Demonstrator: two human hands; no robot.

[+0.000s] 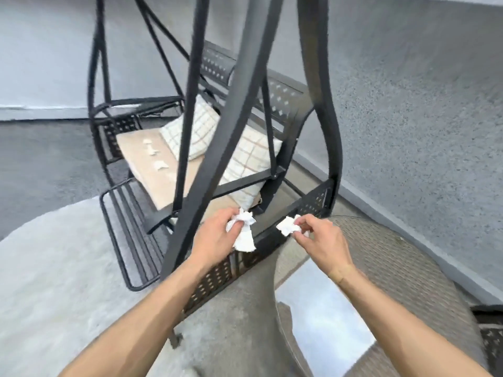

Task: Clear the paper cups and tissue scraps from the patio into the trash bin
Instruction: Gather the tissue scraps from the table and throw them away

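Gripping one crumpled tissue point(243, 231), the left hand point(217, 238) faces the right hand point(321, 240) pinching another tissue scrap point(287, 225).

Both forearms are bare from elbow to wrist, with no sleeve showing. The left hand point(215, 238) wears no glove. The right hand point(324, 240) is ungloved too.

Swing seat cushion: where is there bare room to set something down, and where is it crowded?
The tan seat cushion is bare at its far-left end by the armrest, and along its front edge beside the slatted footrest. Small tissue scraps dot the middle. Two checked pillows crowd the right half. Both hands hold tissue: left hand, right hand.
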